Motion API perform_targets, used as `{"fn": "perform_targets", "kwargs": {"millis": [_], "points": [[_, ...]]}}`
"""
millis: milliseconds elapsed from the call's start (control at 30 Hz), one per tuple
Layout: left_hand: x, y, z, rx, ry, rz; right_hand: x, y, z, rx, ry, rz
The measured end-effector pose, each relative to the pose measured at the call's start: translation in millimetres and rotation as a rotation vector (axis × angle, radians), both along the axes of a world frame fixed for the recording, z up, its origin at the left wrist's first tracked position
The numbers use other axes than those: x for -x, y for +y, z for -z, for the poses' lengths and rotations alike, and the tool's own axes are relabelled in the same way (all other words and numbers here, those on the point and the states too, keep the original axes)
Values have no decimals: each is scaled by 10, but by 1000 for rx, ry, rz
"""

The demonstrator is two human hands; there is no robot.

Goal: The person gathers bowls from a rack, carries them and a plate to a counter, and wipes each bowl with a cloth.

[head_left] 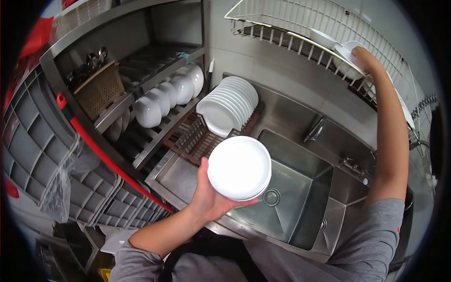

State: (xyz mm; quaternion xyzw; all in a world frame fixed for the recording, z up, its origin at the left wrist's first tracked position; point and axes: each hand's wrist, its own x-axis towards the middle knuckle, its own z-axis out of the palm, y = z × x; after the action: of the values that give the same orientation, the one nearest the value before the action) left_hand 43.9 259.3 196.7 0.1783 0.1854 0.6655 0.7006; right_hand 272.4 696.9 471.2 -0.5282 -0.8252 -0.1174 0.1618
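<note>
Stack of white dishes [238,164] held over the near left edge of the steel sink [331,188], as I see it through the head camera. The left hand [209,197] has closed about it from the lower left: the thumb lies along the left side by the rim, and the fingers pass beneath, with tips showing at the lower edge. Several rims show at the lower right, one below another; I judge the load stiff, moderately heavy for one hand, and liable to chip if knocked. Glazed faces, if wet, would slide on each other, so I favour a palm under the base with the thumb checking the rim, much as shown.

Upper right: the right hand [364,59] is at a white dish [346,50] in the wire rack [300,35]. The fingers are small and partly hidden here, so I cannot tell whether they pinch the rim or only rest on it. This piece I judge light, rigid and breakable, best taken by the rim between thumb and fingers, clear of the wires.

Behind the stack, a row of white plates [221,115] leans in the brown dish rack [188,141], near the sink.
</note>
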Motion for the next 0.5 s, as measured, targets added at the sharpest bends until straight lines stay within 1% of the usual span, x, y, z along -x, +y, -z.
{"fn": "perform_targets", "kwargs": {"millis": [33,67,100,167,233,300,367,400,433,467,500], "points": [[-2,-3,-37,27,52,-23,-84,-66,20,-126,15,-94],[-5,6,-77,48,105,-44,-176,79,-76,-194,36,-236],[-2,14,-122,39,102,-56,-175,92,-167,-203,34,-247],[-7,21,-183,69,151,-57,-189,9,-387,-764,108,-313],[-34,61,-184,67,153,-69,-5,-559,-581,-483,346,-476],[-69,99,-183,69,157,-64,279,-1353,-437,-72,373,-577],[-122,154,-187,82,140,-87,577,-1896,7,82,190,-692],[-149,182,-164,76,142,-75,735,-2249,269,126,120,-703],[-165,207,-126,78,160,-77,823,-2278,549,249,108,-858],[-183,230,-104,76,177,-80,913,-2400,686,283,-51,-930],[-202,245,-96,60,179,-71,985,-2548,798,444,-103,-880]]}}
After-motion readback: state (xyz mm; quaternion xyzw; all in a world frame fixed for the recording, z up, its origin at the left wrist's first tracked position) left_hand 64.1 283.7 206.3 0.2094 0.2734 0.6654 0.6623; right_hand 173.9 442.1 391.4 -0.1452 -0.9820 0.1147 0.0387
